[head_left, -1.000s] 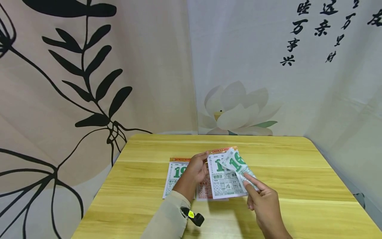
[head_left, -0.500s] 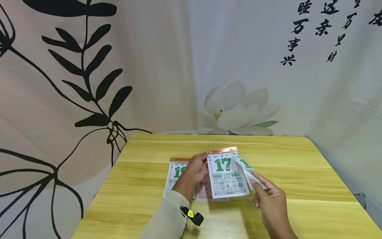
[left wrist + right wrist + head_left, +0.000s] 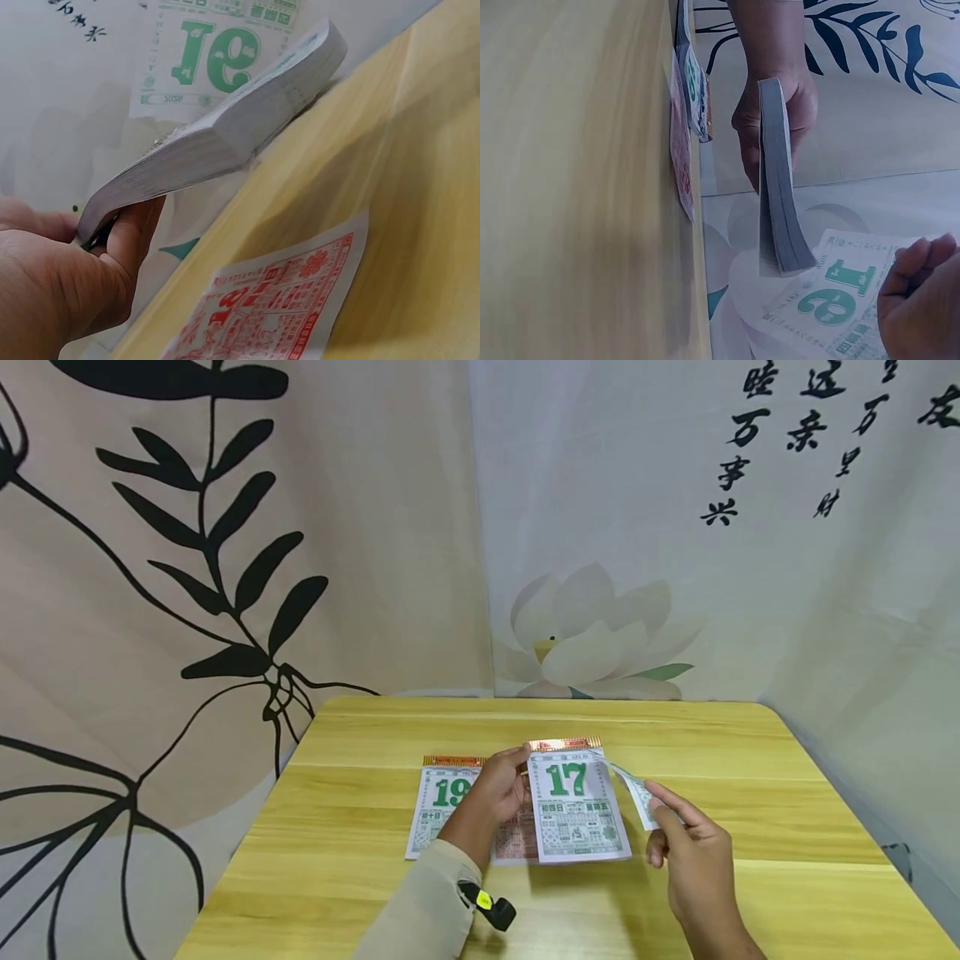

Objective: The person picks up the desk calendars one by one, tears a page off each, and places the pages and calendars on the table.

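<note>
My left hand (image 3: 495, 789) grips a thick tear-off calendar (image 3: 579, 810) by its upper left side, thumb on top, holding it tilted above the table. Its front page bears a green 17 under a shiny red-and-gold header strip. To the right of the calendar, my right hand (image 3: 693, 843) pinches a thin calendar page (image 3: 636, 793) between thumb and forefinger. A reversed green 16 shows through this page (image 3: 217, 52) in the left wrist view. In the right wrist view the calendar (image 3: 780, 180) is seen edge-on, with the page (image 3: 832, 300) beyond its lower end.
A second calendar (image 3: 435, 802) with a green 19 lies on the wooden table (image 3: 750, 777) at the left, partly behind the left forearm. Beside it lies a loose red-printed page (image 3: 516, 837), partly covered by the held calendar. A printed curtain (image 3: 390, 527) hangs behind the table.
The right hand has drawn the 16 page rightward off the calendar's front, uncovering the green 17. The left hand keeps its grip, and the calendar has shifted slightly right and down.
</note>
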Demonstrator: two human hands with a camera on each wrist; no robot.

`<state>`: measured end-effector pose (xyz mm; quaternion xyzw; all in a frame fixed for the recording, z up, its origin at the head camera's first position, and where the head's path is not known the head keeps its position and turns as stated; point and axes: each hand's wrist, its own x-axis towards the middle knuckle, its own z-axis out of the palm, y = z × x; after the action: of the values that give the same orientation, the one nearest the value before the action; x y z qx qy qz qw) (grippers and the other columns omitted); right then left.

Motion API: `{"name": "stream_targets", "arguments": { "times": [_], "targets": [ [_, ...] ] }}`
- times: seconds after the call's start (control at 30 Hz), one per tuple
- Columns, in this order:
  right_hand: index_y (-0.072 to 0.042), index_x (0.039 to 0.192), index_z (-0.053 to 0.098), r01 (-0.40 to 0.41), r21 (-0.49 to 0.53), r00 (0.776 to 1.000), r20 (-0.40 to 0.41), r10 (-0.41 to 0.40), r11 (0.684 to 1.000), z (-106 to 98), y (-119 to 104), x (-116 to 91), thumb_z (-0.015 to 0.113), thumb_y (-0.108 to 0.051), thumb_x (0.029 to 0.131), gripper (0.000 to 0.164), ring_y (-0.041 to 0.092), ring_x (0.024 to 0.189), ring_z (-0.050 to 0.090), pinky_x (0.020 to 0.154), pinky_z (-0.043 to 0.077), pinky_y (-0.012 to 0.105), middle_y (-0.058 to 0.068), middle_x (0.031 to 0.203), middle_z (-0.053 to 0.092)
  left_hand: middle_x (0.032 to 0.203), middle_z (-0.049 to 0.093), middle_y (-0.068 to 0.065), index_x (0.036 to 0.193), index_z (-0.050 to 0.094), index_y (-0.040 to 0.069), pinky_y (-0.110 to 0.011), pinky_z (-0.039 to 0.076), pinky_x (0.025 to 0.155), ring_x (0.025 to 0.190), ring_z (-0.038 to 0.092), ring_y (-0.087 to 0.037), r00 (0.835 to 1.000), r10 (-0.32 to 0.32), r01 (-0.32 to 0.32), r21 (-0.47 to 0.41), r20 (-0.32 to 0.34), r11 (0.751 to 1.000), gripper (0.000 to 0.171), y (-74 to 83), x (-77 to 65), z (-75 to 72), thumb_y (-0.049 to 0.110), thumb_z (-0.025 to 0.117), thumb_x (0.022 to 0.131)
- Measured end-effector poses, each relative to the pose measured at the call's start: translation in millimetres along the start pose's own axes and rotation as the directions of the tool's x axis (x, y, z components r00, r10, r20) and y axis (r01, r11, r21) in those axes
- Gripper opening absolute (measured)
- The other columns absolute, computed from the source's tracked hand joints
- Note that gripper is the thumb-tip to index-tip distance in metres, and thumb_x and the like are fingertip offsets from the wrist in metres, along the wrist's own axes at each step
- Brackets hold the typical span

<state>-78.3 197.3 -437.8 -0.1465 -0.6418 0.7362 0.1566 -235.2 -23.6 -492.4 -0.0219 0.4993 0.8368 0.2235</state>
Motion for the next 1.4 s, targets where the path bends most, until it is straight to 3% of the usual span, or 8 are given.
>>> {"name": "stream_targets", "arguments": {
  "times": [0.2,0.43,0.73,0.9,1.1,1.23,1.4],
  "targets": [
    [0.003,0.138,0.072,0.029,0.025,1.0,-0.007,-0.029,0.999,-4.3,-2.2,4.9,0.062,-0.012,0.112,0.032,0.01,0.051,0.051,0.049,0.049,0.023,-0.007,0.111,0.077,0.101,0.07,-0.006,0.133,0.057,-0.002,-0.029,0.063,0.061,0.08,0.075,-0.014,1.0,-0.002,0.002,0.037,-0.002,0.999,0.037,-9.0,3.7,5.5,0.029,0.04,0.121],
    [0.002,0.143,0.068,0.001,-0.042,1.0,-0.006,-0.001,0.999,-13.4,-2.7,9.3,0.059,-0.019,0.114,0.037,0.01,0.055,0.053,0.051,0.05,0.022,-0.005,0.124,0.069,0.101,0.071,-0.004,0.14,0.054,-0.003,-0.031,0.063,0.07,0.082,0.072,-0.013,0.999,0.0,0.0,0.019,-0.04,1.0,0.037,-19.5,10.8,11.5,0.026,0.042,0.12],
    [-0.004,0.141,0.072,-0.057,-0.064,0.996,-0.068,0.052,0.996,-26.8,-3.2,21.1,0.063,-0.019,0.112,0.033,0.011,0.057,0.054,0.052,0.05,0.023,-0.009,0.114,0.07,0.094,0.066,-0.002,0.136,0.058,0.0,-0.025,0.055,0.062,0.073,0.057,-0.01,1.0,-0.011,0.013,0.063,-0.028,0.998,0.035,-26.7,14.2,20.3,0.028,0.044,0.12],
    [-0.006,0.141,0.072,-0.07,-0.067,0.993,-0.099,0.063,0.995,-37.6,-1.1,29.0,0.064,-0.018,0.112,0.033,0.011,0.055,0.054,0.052,0.05,0.023,-0.004,0.121,0.064,0.106,0.066,-0.005,0.153,0.052,0.0,-0.027,0.056,0.069,0.083,0.06,-0.014,0.999,-0.025,0.029,0.099,-0.048,0.995,0.044,-34.5,15.4,31.0,0.026,0.046,0.119],
    [-0.009,0.137,0.074,-0.101,-0.067,0.987,-0.135,0.091,0.993,-48.3,3.7,38.6,0.064,-0.016,0.111,0.029,0.011,0.057,0.058,0.056,0.054,0.022,-0.005,0.117,0.064,0.104,0.069,-0.005,0.157,0.051,0.003,-0.026,0.057,0.069,0.083,0.063,-0.013,0.998,-0.034,0.04,0.149,-0.048,0.988,0.047,-39.4,17.7,41.3,0.029,0.047,0.119],
    [-0.014,0.136,0.073,-0.127,-0.074,0.984,-0.132,0.116,0.989,-52.5,5.3,44.7,0.063,-0.019,0.112,0.027,0.01,0.061,0.062,0.061,0.058,0.022,-0.003,0.123,0.06,0.109,0.071,-0.007,0.162,0.043,0.003,-0.027,0.06,0.068,0.085,0.067,-0.014,0.998,-0.042,0.048,0.162,-0.042,0.986,0.05,-41.0,19.8,43.1,0.029,0.046,0.119],
    [-0.016,0.14,0.07,-0.144,-0.078,0.982,-0.132,0.133,0.986,-58.3,2.8,52.5,0.061,-0.02,0.113,0.029,0.009,0.065,0.064,0.066,0.06,0.021,0.005,0.13,0.053,0.116,0.075,-0.014,0.16,0.048,0.005,-0.03,0.061,0.071,0.093,0.072,-0.018,0.997,-0.043,0.052,0.153,-0.067,0.987,0.048,-44.1,23.5,46.2,0.03,0.047,0.119]
  ]
}}
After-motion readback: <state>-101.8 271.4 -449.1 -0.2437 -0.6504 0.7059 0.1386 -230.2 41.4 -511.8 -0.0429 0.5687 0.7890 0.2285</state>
